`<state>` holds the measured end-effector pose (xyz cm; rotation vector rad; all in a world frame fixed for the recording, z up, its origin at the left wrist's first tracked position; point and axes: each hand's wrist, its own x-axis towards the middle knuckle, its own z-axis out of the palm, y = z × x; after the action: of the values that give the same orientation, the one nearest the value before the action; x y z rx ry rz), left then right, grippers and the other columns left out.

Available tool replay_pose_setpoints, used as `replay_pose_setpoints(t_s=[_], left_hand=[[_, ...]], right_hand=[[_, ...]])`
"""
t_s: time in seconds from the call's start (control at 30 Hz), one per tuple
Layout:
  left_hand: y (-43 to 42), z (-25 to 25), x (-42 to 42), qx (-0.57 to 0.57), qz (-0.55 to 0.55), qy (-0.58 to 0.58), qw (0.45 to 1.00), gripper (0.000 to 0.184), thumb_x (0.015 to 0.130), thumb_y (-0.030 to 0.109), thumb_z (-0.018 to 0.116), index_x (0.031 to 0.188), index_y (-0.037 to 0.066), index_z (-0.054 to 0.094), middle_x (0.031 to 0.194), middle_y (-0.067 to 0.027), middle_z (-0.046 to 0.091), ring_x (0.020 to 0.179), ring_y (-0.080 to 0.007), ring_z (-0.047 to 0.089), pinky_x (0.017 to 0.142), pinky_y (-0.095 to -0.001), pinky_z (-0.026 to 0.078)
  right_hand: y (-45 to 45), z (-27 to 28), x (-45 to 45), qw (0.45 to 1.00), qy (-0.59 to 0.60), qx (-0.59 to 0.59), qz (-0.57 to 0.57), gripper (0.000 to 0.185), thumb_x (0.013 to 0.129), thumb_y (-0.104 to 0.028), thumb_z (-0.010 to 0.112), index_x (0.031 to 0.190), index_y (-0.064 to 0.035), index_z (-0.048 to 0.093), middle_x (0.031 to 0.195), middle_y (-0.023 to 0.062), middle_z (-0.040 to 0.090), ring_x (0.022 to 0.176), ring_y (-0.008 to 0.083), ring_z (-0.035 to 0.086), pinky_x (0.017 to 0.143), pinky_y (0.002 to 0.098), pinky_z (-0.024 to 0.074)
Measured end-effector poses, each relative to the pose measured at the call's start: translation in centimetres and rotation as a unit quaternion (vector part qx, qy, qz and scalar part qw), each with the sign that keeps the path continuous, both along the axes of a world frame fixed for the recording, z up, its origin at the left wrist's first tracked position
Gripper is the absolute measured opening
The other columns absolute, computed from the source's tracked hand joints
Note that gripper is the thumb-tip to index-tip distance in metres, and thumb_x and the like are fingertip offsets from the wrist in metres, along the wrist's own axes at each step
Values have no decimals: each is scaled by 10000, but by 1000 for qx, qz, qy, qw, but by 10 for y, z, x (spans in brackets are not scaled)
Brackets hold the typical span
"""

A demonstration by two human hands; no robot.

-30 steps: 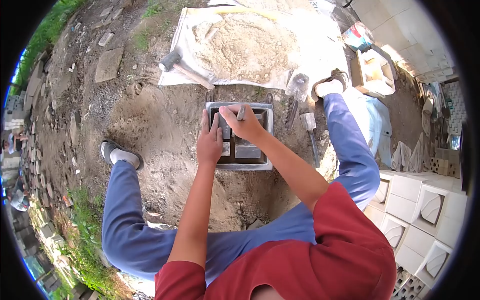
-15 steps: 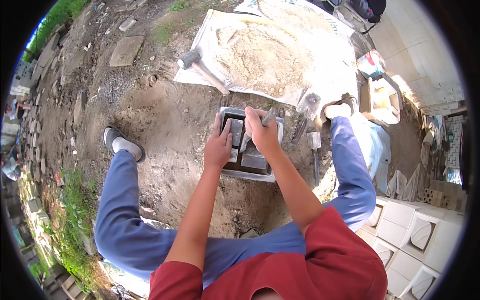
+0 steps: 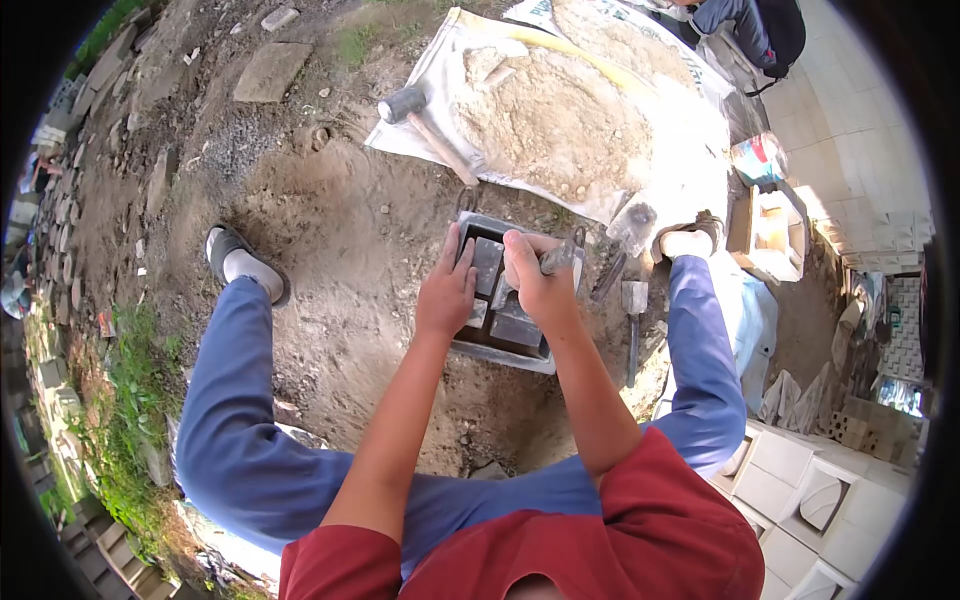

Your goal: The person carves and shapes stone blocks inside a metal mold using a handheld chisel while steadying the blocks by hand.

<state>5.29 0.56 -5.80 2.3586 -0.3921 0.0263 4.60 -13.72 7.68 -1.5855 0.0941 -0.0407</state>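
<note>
A grey metal block mould point(image 3: 500, 358) with dark rectangular blocks inside lies on the dirt between my legs. My left hand point(image 3: 446, 295) rests on its left side, fingers stretched out over the rim and nearest block. My right hand point(image 3: 540, 285) is closed round the grey handle of a small trowel-like tool point(image 3: 560, 258) over the mould's right half. Most of the tool's blade is hidden behind the hand. Just right of the mould lie a flat-bladed tool point(image 3: 634, 300) with a dark handle, a dark bar point(image 3: 608, 278) and a dusty scoop point(image 3: 632, 222).
Beyond the mould, a sheet holds a heap of sandy powder point(image 3: 560, 120), with a mallet point(image 3: 402, 103) on its left edge. A wooden box point(image 3: 770, 235) and a bucket point(image 3: 760, 158) stand at right. White patterned blocks point(image 3: 785, 460) are stacked lower right. Another person point(image 3: 735, 30) is at top right.
The view has shifted slightly, moving the mould a little right in frame. My right hand has turned, and the tool's handle now points more to the right; its blade shows less.
</note>
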Motion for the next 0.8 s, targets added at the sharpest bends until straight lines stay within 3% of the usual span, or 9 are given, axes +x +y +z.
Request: replay_pose_setpoints(t_s=[0.07,0.17,0.33,0.4,0.5,0.6,0.7,0.8], left_hand=[[1,5,2,0,0,16,1000,476,990,193,518,1460,116,513,1658,-34,259,1195,-318,619,911,-429,546],[1,4,1,8,4,29,1000,469,990,189,514,1450,99,523,1663,-10,245,1196,-311,621,904,-434,544],[1,0,-1,23,3,32,999,463,991,198,504,1439,84,534,1670,2,227,1173,-312,632,880,-437,546],[2,0,1,18,0,17,1000,460,991,198,504,1436,84,537,1669,-2,231,1168,-316,634,880,-438,546],[0,0,-2,9,0,3,1000,458,991,194,507,1433,81,542,1667,-11,241,1162,-326,636,885,-437,545],[-1,-4,1,8,4,-5,1000,458,987,197,520,1431,91,547,1659,-29,262,1166,-318,633,900,-431,543],[3,3,0,9,2,1,1000,462,984,196,526,1436,103,546,1656,-44,269,1170,-327,629,915,-431,540],[1,-3,-5,1,1,1,1000,464,984,196,531,1444,134,546,1655,-66,270,1150,-353,635,917,-436,537]], right_hand=[[2,-59,-1,1000,3,7,-4,461,1019,-241,578,613,-44,485,572,-60,404,563,53,316,501,307,246],[-4,-36,-3,998,0,-25,65,456,1022,-232,574,614,-47,487,573,-61,419,558,51,329,501,300,259],[-7,-19,-10,995,-5,93,-18,455,1031,-236,554,620,-52,489,565,-45,438,554,50,367,505,285,287],[-3,-55,-17,998,-28,-56,11,459,1032,-243,549,619,-53,487,564,-32,433,553,55,366,504,287,289],[-4,-41,-16,998,-35,-42,28,469,1038,-245,543,614,-55,477,566,-37,431,550,54,362,503,286,283],[-4,-29,-17,986,-3,149,-76,480,1050,-231,537,605,-63,474,574,-58,428,543,45,357,496,277,263],[2,-62,-21,993,-12,91,-69,470,1054,-235,535,617,-66,493,575,-57,436,544,36,357,491,266,256],[2,-55,-22,1000,-15,10,-15,462,1060,-243,528,632,-69,512,586,-64,444,549,24,356,489,252,250]])
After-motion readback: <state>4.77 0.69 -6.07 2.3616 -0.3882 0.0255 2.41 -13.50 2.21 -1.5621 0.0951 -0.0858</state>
